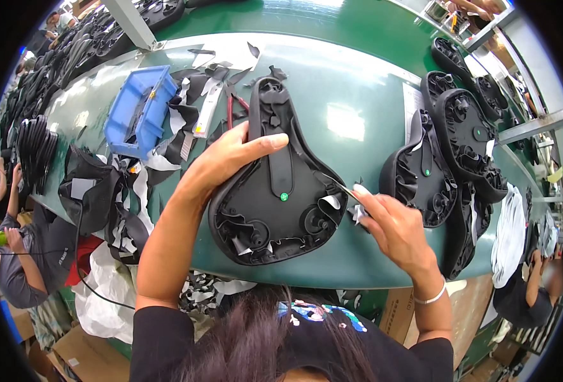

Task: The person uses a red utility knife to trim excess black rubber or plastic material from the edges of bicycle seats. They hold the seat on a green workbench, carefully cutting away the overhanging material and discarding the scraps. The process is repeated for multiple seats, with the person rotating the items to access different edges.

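Note:
A black bicycle saddle [249, 191] lies underside up on the green table, nose pointing away from me. My left hand [237, 156] grips its left edge near the narrow part, thumb across the underside. In my right hand [389, 223] is a thin metal blade [340, 184], its tip at the saddle's right edge; the handle is hidden in my fingers. Loose folds of cover material stand up at the saddle's wide rear. A small grey scrap [358, 214] shows beside my right fingers.
More saddles [424, 169] are piled on the right. On the left are a blue bin [141, 111], red-handled pliers [232, 111], a box-like white strip [208, 109] and black scraps. Finished-looking black saddles [97, 44] line the far left. Other people sit at both sides.

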Motion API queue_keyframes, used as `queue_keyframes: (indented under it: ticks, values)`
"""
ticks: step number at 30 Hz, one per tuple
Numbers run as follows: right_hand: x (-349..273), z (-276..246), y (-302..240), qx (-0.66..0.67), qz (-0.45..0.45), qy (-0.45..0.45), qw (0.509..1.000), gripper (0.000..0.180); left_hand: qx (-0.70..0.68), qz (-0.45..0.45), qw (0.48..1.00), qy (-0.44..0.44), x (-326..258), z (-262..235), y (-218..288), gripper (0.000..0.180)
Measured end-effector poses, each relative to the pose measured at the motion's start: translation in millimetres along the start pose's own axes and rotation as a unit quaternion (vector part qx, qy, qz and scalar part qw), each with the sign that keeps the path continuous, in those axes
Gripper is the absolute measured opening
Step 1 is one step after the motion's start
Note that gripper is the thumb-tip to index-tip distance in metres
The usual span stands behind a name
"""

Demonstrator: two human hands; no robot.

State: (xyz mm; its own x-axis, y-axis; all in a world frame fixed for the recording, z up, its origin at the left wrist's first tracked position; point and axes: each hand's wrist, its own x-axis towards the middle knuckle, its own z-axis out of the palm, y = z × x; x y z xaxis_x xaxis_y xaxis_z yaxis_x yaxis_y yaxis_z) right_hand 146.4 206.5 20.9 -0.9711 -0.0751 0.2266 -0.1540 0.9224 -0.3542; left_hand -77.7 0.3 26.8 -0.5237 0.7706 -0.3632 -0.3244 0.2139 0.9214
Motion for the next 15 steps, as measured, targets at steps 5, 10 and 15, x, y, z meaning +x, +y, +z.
queue_keyframes:
  ticks: [5,10,15]
  values:
    - [-13.7,17.0,0.2,-0.063,0.036,-0.051,0.996,0.067,0.064,0.010,0.998,0.027,-0.3,-1.0,1.7,0.044]
    - [-53.8,59.9,-56.2,0.020,0.182,0.006,0.983,0.067,0.024,0.013,0.988,0.150,-21.2,-0.1,-35.4,0.045]
    - [-64.1,47.8,-69.6,0.130,0.185,0.044,0.973,0.065,-0.084,0.045,0.974,0.204,-58.5,10.2,-53.4,0.049]
